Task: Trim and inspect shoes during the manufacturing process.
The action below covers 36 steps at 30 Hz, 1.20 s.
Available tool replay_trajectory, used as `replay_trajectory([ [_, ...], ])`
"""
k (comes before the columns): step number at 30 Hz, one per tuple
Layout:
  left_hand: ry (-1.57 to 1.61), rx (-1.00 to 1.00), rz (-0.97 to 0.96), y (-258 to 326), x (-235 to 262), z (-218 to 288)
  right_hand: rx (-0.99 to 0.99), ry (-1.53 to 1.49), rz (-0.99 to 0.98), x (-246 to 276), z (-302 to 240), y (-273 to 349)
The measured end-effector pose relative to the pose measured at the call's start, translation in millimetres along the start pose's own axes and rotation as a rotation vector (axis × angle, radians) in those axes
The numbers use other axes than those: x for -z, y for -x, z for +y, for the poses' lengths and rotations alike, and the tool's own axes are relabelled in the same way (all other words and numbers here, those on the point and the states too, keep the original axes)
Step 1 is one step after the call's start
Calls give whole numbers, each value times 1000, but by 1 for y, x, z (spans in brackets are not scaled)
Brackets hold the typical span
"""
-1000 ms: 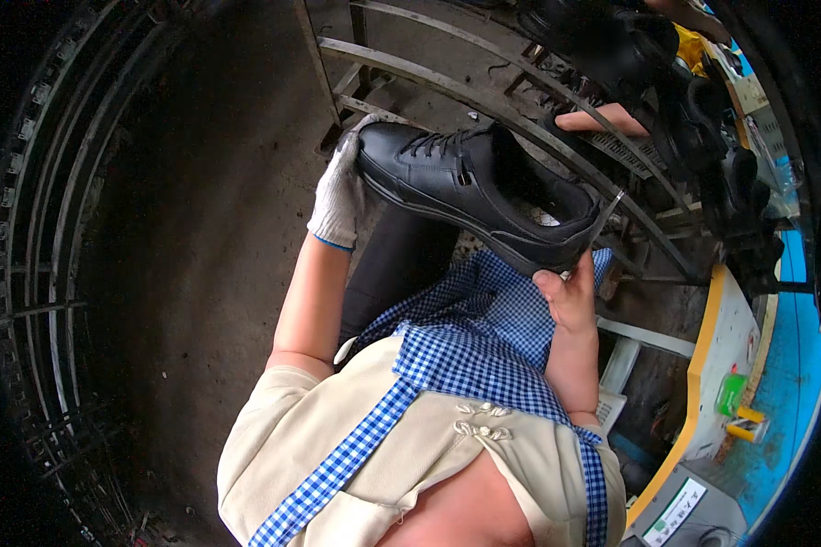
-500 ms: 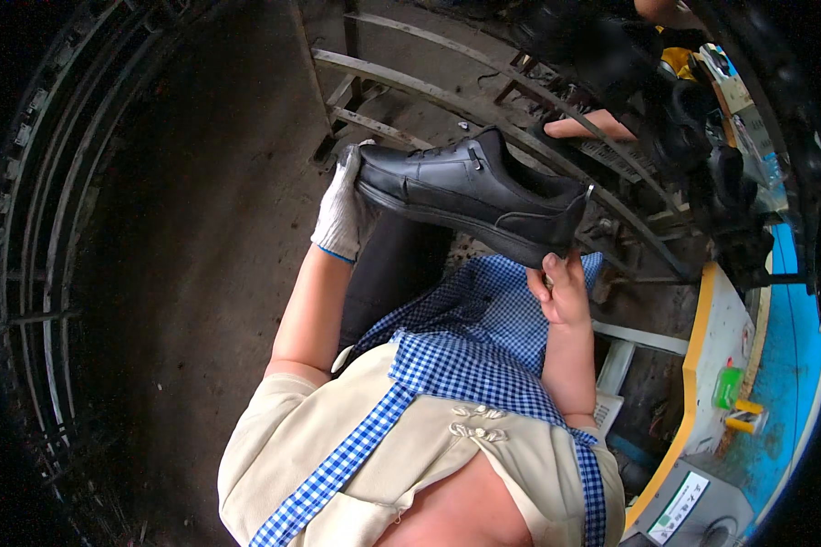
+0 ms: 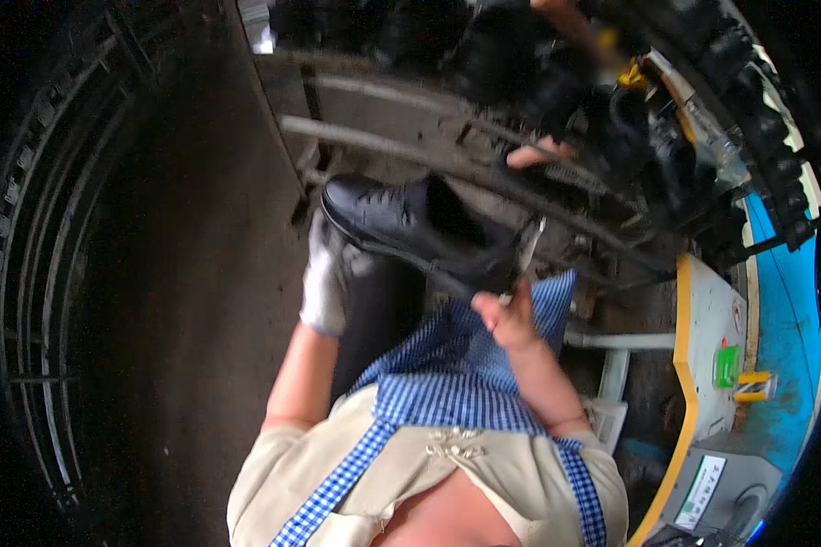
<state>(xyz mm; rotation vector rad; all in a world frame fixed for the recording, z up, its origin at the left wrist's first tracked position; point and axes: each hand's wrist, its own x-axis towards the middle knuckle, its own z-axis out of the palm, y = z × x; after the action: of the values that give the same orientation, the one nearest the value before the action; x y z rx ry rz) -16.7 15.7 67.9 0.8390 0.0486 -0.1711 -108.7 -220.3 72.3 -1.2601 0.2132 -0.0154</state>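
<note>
A black lace-up shoe is held up in front of me, toe to the left and its dark opening facing up and away. My left hand, in a white knitted glove, is closed around the underside of the toe end. Bare, my right hand is at the heel, fingers bent around a thin shiny metal tool. Its narrow strip rises beside the back of the heel. Motion blur hides what kind of tool it is and whether the right fingers also touch the shoe.
A metal rack stands ahead, with dark shoes above it. Another person's hand shows beyond its rails. At right are a yellow-edged white panel, a blue surface, a green item and a grey machine.
The shoe and both hands have shifted left and a little lower in view, and the surroundings have shifted too. More of the metal strip shows beside the heel.
</note>
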Motion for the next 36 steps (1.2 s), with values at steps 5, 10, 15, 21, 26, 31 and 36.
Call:
replay_trajectory([
  [5,-152,-137,-594,65,-34,-15,621,138,-33,-29,22,1],
  [10,-570,-513,-646,48,-75,21,615,84,-161,-15,87,-44],
  [15,-725,-707,-496,29,-108,55,174,-651,-513,-86,-62,-39],
  [21,-627,-1279,-339,-26,-194,137,1720,321,18,-136,-183,-102],
  [26,-348,-1089,-548,-50,-250,211,1515,196,-65,-180,-258,-143],
  [31,-622,-1120,-398,-72,-282,277,1408,413,103,-219,-330,-163],
  [36,-935,-1352,-263,-112,-301,334,1367,549,237,-250,-382,-186],
])
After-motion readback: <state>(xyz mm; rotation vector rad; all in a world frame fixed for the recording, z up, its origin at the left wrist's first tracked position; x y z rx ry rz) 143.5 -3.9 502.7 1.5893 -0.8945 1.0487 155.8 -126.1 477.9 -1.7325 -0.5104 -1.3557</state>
